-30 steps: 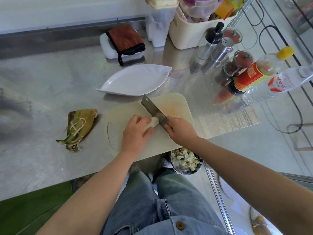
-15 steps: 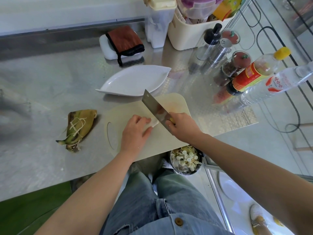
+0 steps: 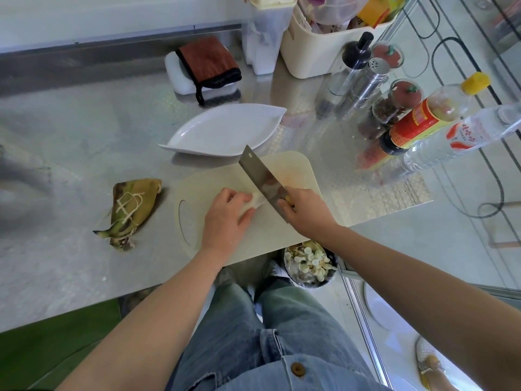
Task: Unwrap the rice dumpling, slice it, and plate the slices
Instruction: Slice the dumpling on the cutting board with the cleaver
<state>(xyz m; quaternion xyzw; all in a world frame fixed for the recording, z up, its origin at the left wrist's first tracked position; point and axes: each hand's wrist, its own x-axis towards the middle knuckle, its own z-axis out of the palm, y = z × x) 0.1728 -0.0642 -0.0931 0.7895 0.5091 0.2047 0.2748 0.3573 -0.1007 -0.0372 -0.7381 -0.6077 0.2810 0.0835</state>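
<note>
Left hand (image 3: 225, 215) curls over the white dumpling (image 3: 257, 201) on the cutting board (image 3: 293, 170); right hand (image 3: 306, 211) grips the cleaver (image 3: 260, 176), its blade against the dumpling's end. White plate (image 3: 225, 131) sits just behind, leaf wrapper (image 3: 132, 207) left.

Left hand (image 3: 225, 218) steadies dumpling (image 3: 255, 202); right hand (image 3: 307, 211) grips cleaver (image 3: 260, 176).

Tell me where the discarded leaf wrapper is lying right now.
In the head view, the leaf wrapper lies on the steel counter, just left of the cutting board and apart from it.
</note>
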